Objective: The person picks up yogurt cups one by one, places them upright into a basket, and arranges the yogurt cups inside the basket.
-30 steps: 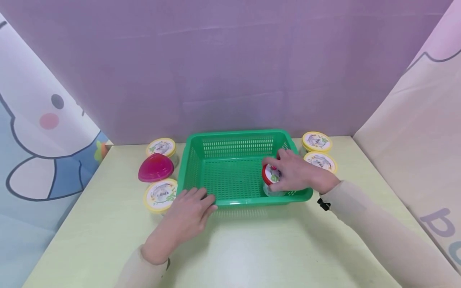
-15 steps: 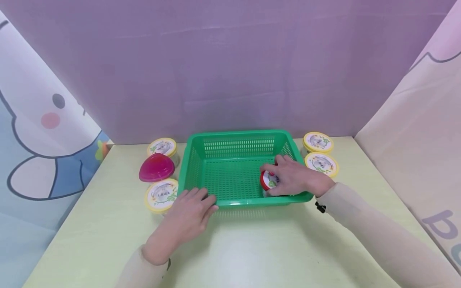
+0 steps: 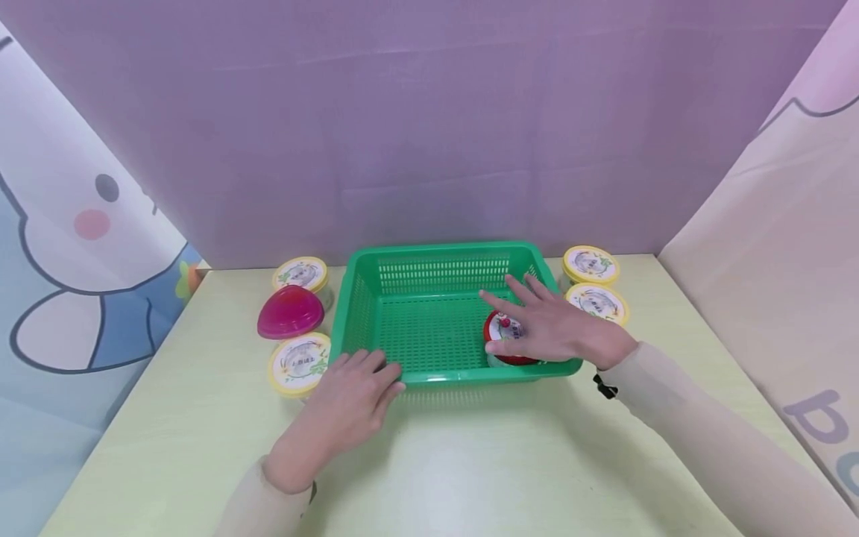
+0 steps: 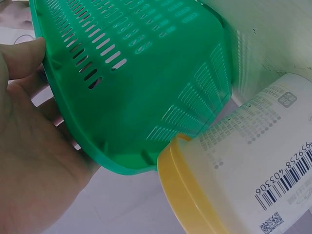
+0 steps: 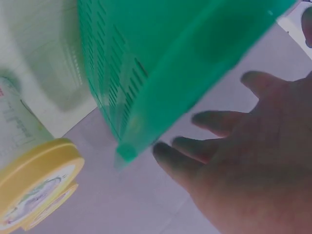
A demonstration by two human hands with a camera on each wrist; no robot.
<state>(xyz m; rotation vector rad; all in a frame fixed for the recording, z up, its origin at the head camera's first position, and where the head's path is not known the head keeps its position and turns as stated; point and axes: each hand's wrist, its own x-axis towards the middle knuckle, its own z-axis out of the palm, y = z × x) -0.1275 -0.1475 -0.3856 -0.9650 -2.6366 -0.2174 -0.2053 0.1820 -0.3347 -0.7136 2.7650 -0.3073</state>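
Observation:
A green plastic basket (image 3: 439, 377) with slotted sides stands on the table. My left hand (image 3: 352, 399) grips its near left rim; the left wrist view has the thumb on one side and the fingers on the other. Low in the basket's near right corner sits a clear tub with a red lid (image 3: 495, 327), its label facing up. Above that lid, my right hand (image 3: 553, 328) spreads its fingers and hides part of it. The right wrist view shows the same fingers (image 5: 178, 165) extended near the basket's rim, holding nothing.
Left of the basket stand two yellow-lidded tubs, one far (image 3: 300, 274) and one near (image 3: 300, 364), with a magenta domed piece (image 3: 291, 313) between them. Two more, far (image 3: 590, 264) and near (image 3: 597, 303), stand to its right. A purple backdrop (image 3: 429, 134) rises behind.
My right hand lowered the red-lidded tub into the basket's corner, slightly leftward, then let go and spread its fingers. The left hand has stayed on the rim.

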